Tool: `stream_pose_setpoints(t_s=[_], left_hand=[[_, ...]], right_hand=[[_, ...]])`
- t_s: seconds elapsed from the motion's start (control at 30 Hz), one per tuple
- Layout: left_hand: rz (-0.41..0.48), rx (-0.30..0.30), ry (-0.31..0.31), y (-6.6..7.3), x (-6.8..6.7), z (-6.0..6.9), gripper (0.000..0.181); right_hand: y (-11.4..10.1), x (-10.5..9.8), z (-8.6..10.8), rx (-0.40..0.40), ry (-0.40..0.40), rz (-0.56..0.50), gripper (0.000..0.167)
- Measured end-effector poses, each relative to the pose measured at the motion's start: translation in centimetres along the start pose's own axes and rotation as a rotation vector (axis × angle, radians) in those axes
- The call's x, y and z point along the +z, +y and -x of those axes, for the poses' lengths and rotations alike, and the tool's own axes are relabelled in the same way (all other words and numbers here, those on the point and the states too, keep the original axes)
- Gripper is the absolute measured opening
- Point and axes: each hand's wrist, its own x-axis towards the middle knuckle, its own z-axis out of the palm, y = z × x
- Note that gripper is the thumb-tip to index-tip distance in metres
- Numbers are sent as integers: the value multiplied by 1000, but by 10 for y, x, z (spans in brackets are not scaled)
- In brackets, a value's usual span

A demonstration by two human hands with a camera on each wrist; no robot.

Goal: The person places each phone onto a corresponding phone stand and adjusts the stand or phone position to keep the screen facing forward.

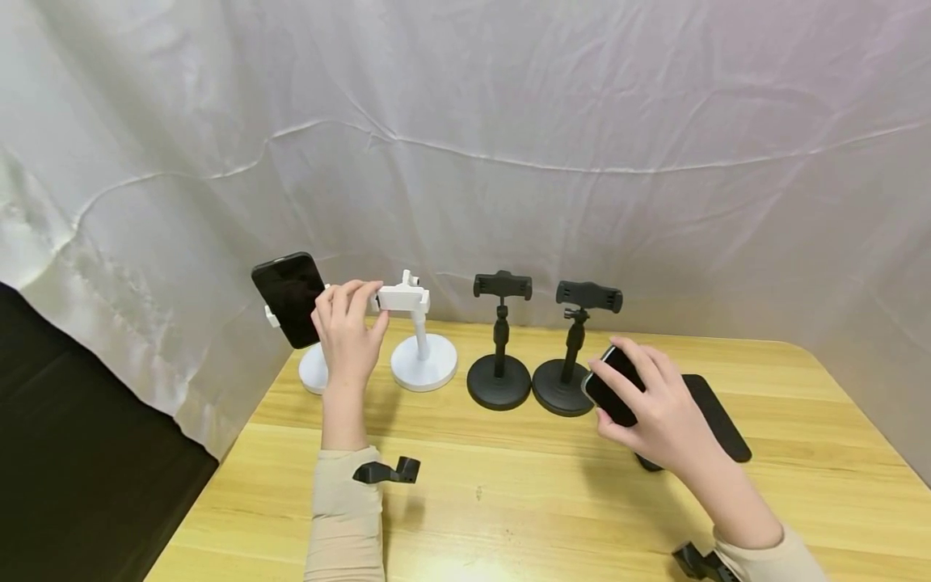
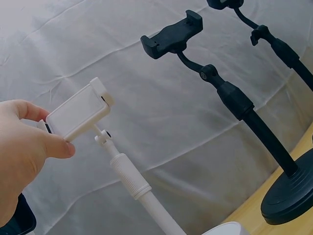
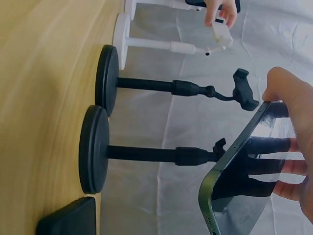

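Observation:
My left hand (image 1: pixel 347 335) pinches the left end of the white holder's clamp (image 1: pixel 399 299), thumb below and fingers above. In the left wrist view the clamp (image 2: pixel 80 110) sits on its white stem, with the left hand (image 2: pixel 22 152) at its outer edge. A dark phone (image 1: pixel 618 386) is gripped by its edges in my right hand (image 1: pixel 658 408), above the table and in front of the right black stand (image 1: pixel 563 388). The right wrist view shows the phone (image 3: pixel 244 171) tilted, thumb and fingers of the right hand (image 3: pixel 298 132) around it.
Left of the left hand, another phone (image 1: pixel 289 299) stands in a white holder (image 1: pixel 313 369). A second black stand (image 1: pixel 499 381) is between the white one and the right black one. Dark phones (image 1: pixel 716 416) lie on the wooden table (image 1: pixel 494 501) beneath and beside the right hand.

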Motion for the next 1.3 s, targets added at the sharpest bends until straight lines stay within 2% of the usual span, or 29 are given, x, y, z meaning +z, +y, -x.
stream_pose_setpoints(t_s=[0.53,1.3], left_hand=[[5,-5,37,-3,-5,-1,32],[-2,4,17,-5,-7,0,26]], right_hand=[[-10,12,2,-36,-23,-42,45],[-24,26,-3,-64,-87,-94,44]])
